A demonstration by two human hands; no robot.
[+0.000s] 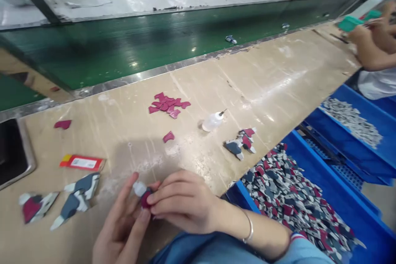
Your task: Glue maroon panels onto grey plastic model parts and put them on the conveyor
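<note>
My left hand (122, 222) is closed around a small moulded piece (140, 189) with a white end and dark blue-grey and maroon areas. The thumb and fingertips of my right hand (185, 200) press on its maroon part, so much of the piece is hidden. Left of my hands lie several similar grey, maroon and white pieces (69, 210), beside a red and yellow packet (82, 162). Ahead is a single maroon flat piece (168, 136), with a pile of maroon pieces (167, 104) beyond it. A small translucent bottle (213, 121) with a thin dark tip lies to the right.
More assembled pieces (240, 142) lie near the bench edge. Below right, a blue bin (305, 152) holds many such pieces; another blue bin (337, 121) holds whitish ones. A green conveyor belt (173, 35) runs behind the bench. At far right are a co-worker's arms (371, 47).
</note>
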